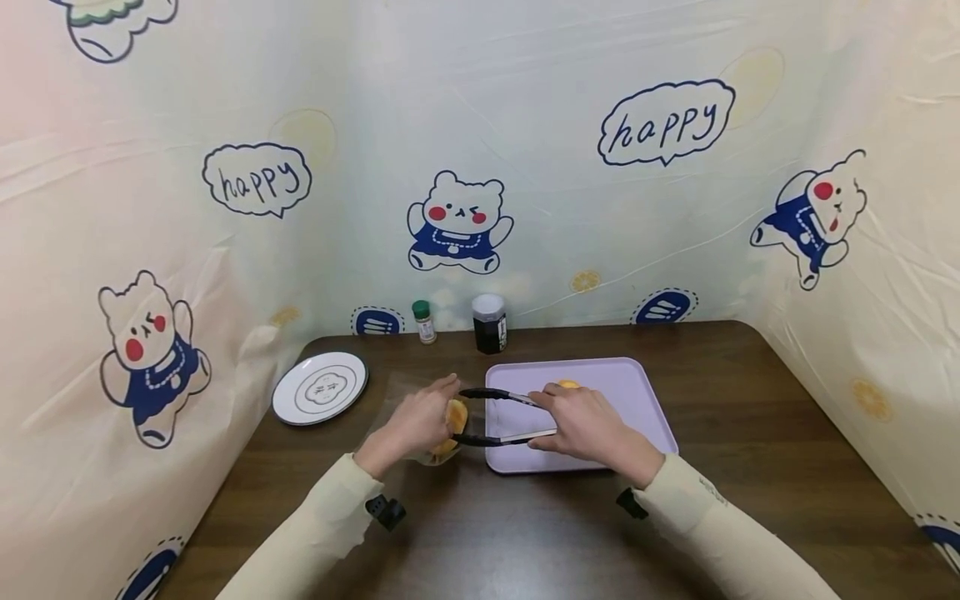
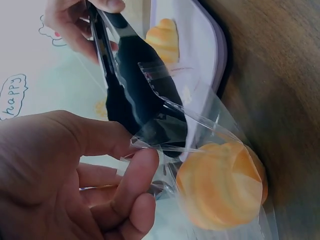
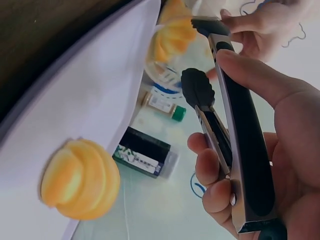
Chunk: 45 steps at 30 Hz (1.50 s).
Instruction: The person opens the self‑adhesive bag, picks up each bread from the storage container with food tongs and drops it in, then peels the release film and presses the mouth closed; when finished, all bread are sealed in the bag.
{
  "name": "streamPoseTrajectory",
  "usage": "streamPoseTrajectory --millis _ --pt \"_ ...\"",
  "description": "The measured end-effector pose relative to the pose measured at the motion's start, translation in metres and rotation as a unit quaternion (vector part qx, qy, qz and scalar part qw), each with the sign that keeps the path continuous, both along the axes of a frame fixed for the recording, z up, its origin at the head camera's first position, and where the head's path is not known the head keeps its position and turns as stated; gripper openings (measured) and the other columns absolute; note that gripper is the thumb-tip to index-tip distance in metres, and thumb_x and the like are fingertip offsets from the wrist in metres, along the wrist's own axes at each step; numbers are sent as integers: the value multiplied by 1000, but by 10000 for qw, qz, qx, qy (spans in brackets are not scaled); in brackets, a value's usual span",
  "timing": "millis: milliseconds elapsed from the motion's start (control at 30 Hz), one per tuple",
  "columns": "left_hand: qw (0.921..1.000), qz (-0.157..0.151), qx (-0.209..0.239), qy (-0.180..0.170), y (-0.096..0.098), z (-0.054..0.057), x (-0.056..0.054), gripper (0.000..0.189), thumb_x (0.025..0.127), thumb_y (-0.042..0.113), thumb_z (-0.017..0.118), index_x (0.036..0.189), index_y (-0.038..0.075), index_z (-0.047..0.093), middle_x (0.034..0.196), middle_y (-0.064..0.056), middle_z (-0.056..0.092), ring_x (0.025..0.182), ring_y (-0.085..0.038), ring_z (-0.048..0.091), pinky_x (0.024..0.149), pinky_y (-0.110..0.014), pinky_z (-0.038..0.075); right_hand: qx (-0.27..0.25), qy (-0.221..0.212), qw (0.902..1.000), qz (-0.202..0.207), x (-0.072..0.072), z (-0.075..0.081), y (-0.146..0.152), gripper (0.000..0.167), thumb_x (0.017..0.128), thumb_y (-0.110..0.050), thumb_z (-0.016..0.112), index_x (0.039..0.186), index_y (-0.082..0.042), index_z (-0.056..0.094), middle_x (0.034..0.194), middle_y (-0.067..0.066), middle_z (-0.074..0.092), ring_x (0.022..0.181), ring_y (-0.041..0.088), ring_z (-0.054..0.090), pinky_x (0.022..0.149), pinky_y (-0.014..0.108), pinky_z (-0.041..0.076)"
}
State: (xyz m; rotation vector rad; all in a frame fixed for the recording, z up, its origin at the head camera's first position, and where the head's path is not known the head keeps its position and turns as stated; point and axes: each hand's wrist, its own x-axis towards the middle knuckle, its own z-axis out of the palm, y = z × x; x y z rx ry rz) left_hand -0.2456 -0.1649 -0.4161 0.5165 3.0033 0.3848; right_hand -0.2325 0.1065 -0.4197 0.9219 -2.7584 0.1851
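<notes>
A clear plastic bag (image 2: 215, 117) is pinched at its mouth between the thumb and fingers of my left hand (image 1: 420, 421). Inside it, bread rolls (image 2: 220, 185) with a golden, ridged top sit low, close over the table. My right hand (image 1: 588, 425) grips a pair of tongs (image 3: 245, 135), thumb on one arm and fingers round the other. Its black scalloped tips are spread apart at the bag's mouth, with nothing between them. Another golden roll (image 3: 80, 180) lies on the lilac tray (image 1: 622, 408), partly hidden behind my right hand in the head view.
A white plate (image 1: 283, 400) with a printed emblem lies at the table's left edge. At the back stand a small green-capped shaker bottle (image 1: 424, 323) and a dark jar (image 1: 491, 327) with a pale lid. Patterned cloth (image 1: 555, 208) walls in the table's back and sides.
</notes>
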Motion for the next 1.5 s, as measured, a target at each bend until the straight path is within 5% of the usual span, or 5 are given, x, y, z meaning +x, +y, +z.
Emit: streamPoseTrajectory --millis 200,500,767,1100,1500 --pt "9997 -60 161 -192 -1 -1 -4 65 80 4 74 142 4 54 152 -19 48 131 -38 55 91 -50 57 -61 -47 10000 28 4 9 16 67 74 -56 81 125 -15 69 110 3 72 79 16 66 68 36 58" --pt "9973 158 405 -595 -1 -2 -7 59 82 1 71 139 4 58 147 -16 54 93 -24 61 56 -25 49 -170 -443 9985 -261 5 15 43 66 74 -53 82 126 -14 69 109 4 72 83 14 65 71 34 56" --pt "9976 76 453 -524 -3 -2 -7 53 82 1 70 134 3 62 140 -13 61 72 -18 58 48 -24 42 -137 -556 9962 -656 3 14 69 70 73 -55 82 128 -14 68 114 7 72 88 20 68 66 38 59" --pt "9996 50 146 -255 -4 0 -5 60 81 10 74 139 7 58 150 -10 52 113 -26 63 81 -41 56 -26 -656 9925 -1034 -4 8 104 74 73 -59 80 128 -11 68 114 11 72 88 24 68 66 42 58" --pt "9995 51 23 -304 -5 0 -5 70 77 14 80 142 9 55 154 -7 48 125 -31 59 93 -51 54 95 -903 9889 -1180 -15 8 140 75 71 -58 81 125 -8 69 111 11 71 87 25 66 69 48 56"
